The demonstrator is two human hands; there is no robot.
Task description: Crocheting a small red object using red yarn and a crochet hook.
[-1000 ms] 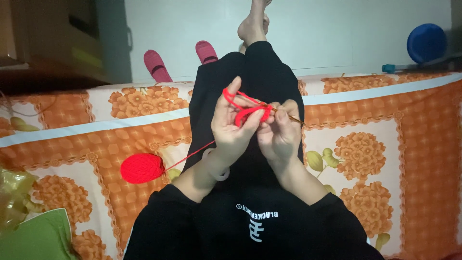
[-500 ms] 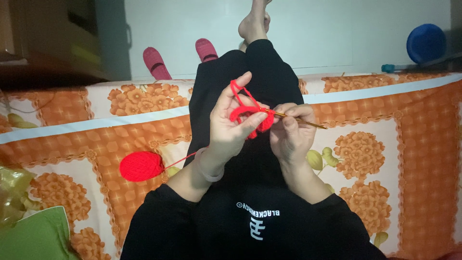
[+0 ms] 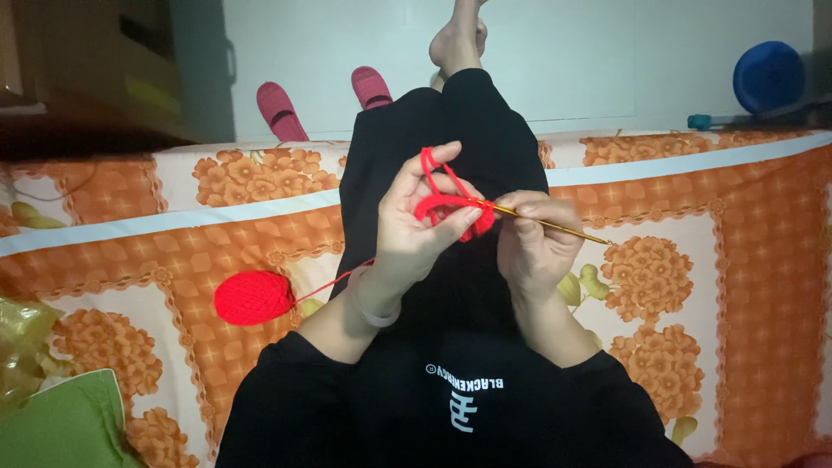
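At the near left, a green cushion [image 3: 65, 425] is lying on the orange floral bedspread [image 3: 173, 234]. Further right, a red yarn ball [image 3: 253, 297] is resting on the bed, its strand [image 3: 334, 282] running up toward the left hand [image 3: 416, 230]. That hand's grip is closing on a small red crochet piece [image 3: 451, 212], with yarn looping over its raised forefinger. Just right of it, the right hand [image 3: 533, 243] is pinching a golden crochet hook [image 3: 546, 224] in a narrow grip, the tip sitting in the red stitches. The worked piece is looking small beside the full ball, so most of the crocheting seems left to do. Pink slippers [image 3: 325, 100] are sitting at the far side, a blue round object [image 3: 769, 76] far right.
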